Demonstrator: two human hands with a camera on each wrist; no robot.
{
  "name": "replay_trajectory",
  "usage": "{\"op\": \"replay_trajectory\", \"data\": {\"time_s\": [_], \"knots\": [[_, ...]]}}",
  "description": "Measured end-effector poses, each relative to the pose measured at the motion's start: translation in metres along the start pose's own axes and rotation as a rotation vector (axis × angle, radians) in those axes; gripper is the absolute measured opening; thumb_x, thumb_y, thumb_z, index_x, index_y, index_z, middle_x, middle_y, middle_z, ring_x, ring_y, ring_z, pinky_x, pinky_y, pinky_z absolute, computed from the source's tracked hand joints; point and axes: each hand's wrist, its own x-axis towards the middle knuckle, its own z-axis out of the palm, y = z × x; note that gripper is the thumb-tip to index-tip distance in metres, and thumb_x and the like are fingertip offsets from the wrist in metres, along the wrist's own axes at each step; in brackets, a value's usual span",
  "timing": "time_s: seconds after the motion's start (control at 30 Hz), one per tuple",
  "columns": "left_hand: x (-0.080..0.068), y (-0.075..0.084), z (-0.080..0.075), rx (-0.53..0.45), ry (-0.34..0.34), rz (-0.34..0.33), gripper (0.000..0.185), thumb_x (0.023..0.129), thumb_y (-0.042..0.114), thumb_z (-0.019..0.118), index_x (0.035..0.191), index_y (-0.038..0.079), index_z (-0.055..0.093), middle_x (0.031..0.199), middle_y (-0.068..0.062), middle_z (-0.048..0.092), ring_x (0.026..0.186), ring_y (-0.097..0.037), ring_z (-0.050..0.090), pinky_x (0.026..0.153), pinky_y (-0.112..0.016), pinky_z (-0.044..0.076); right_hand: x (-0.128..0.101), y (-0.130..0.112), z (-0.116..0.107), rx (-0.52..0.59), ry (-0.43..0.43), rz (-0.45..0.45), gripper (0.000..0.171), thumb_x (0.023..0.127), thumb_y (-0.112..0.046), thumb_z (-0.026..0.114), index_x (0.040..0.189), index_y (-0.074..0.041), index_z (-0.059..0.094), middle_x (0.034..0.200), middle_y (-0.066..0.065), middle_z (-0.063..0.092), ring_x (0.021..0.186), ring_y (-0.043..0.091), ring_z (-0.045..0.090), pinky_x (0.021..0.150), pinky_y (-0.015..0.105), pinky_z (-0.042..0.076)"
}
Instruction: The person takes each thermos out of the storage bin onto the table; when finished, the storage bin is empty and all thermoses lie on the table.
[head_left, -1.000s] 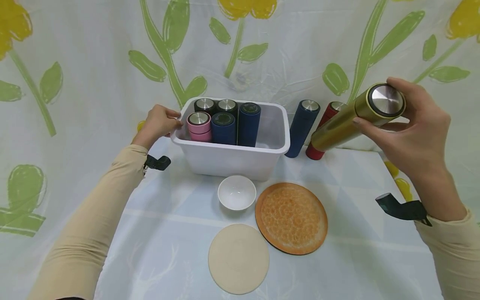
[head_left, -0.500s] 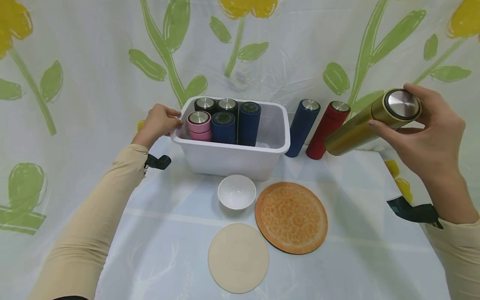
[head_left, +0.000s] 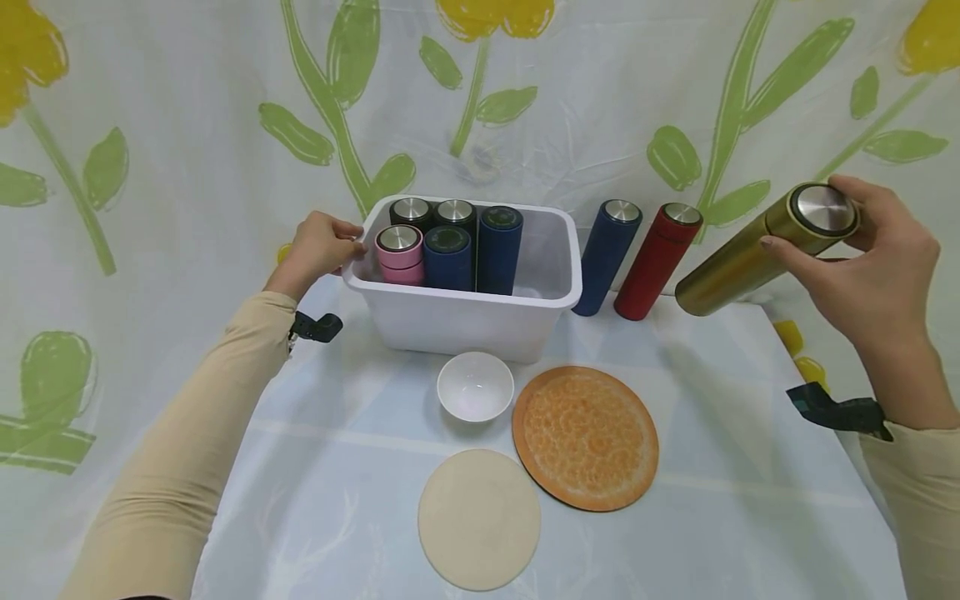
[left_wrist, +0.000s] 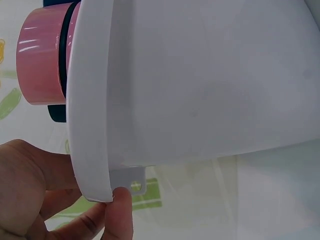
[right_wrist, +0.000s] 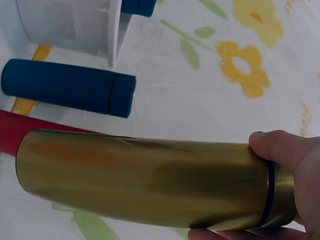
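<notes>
Five flasks point(head_left: 448, 242) in white bin point(head_left: 465, 321)

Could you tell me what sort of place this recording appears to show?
Probably a staged tabletop set rather than a real kitchen: a flower-printed cloth hangs behind and covers the table, a white plastic bin holds insulated flasks, and a white bowl sits beside two round mats.

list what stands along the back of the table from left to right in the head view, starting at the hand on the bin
left hand → white bin → navy flask → red flask → gold flask → right hand
</notes>
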Motion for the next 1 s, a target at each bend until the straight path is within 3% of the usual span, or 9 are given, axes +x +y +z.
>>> {"op": "replay_trajectory", "data": {"time_s": [0.37, 0.63, 1.0], "knots": [[-0.001, 0.001, 0.001, 0.013, 0.015, 0.001, 0.046, 0.095, 0.015, 0.066, 0.137, -0.003, 0.058, 0.126, -0.026, 0.06, 0.1, -0.035, 0.064, 0.07, -0.031, 0.06, 0.005, 0.03, 0.011, -0.092, -0.034, 0.167, 0.069, 0.081, -0.015, 0.083, 0.144, -0.012, 0.054, 0.136, 0.005, 0.059, 0.105, -0.01, 0.046, 0.097, 0.01, 0.038], [0.0, -0.002, 0.003, 0.024, 0.036, 0.008, 0.046, 0.094, 0.014, 0.067, 0.136, -0.002, 0.059, 0.128, -0.027, 0.06, 0.101, -0.036, 0.065, 0.07, -0.032, 0.06, 0.006, 0.048, 0.022, -0.097, -0.039, 0.177, 0.069, 0.083, -0.014, 0.082, 0.144, -0.009, 0.052, 0.138, 0.01, 0.058, 0.114, 0.0, 0.049, 0.102, 0.013, 0.037], [-0.001, -0.002, 0.002, 0.026, 0.032, 0.01, 0.046, 0.095, 0.015, 0.066, 0.137, -0.002, 0.059, 0.128, -0.027, 0.06, 0.101, -0.036, 0.064, 0.071, -0.033, 0.06, 0.005, 0.071, 0.039, -0.074, -0.066, 0.257, 0.07, 0.082, -0.024, 0.082, 0.144, -0.008, 0.053, 0.138, 0.011, 0.058, 0.109, -0.003, 0.048, 0.09, 0.011, 0.039]]}}
